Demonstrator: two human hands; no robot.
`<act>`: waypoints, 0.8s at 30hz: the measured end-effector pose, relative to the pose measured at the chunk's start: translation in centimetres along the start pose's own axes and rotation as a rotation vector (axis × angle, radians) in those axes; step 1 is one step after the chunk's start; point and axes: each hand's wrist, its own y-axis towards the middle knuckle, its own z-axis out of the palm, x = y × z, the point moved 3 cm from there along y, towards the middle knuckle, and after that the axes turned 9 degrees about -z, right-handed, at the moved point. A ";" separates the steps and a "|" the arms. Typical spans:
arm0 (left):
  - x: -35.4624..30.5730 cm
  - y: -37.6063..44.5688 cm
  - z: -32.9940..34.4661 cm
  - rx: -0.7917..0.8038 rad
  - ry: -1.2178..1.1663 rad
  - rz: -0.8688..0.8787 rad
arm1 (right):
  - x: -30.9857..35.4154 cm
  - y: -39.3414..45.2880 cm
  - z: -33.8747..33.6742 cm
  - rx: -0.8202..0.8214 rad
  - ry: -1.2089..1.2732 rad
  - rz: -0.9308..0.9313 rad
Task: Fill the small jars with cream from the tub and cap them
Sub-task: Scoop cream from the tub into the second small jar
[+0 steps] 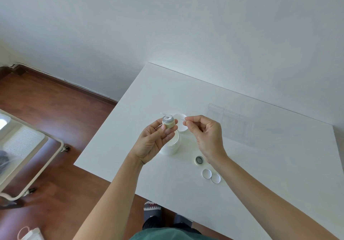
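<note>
My left hand [154, 141] holds a small cream-coloured jar [168, 122] upright above the table, thumb and fingers round it; white cream shows in its open mouth. My right hand [202, 135] pinches a thin white spatula [184, 119] whose tip points toward the jar. Below the left hand stands the white cream tub [172, 145], open and partly hidden by the fingers. Its round white lid [181, 123] lies just behind. A second small jar [199, 160] stands open near my right wrist. Two white caps [206, 173] [215, 178] lie side by side in front of it.
The white table [242, 165] stands against a white wall. A clear plastic organiser [242, 122] sits at the back right. Left of the table, on the wooden floor, is a wheeled cart [28, 152]. A white bag [29, 234] lies at the bottom left.
</note>
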 end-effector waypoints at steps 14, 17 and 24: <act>-0.4 0.1 -0.1 -0.037 0.009 0.006 | 1.6 1.0 -1.9 0.048 -0.512 -0.335; -0.5 0.1 -0.1 -0.039 0.010 0.005 | 2.0 1.2 -2.4 0.059 -0.538 -0.383; -0.7 0.2 -0.2 -0.040 0.025 0.004 | 3.0 1.8 -3.6 0.066 -0.593 -0.493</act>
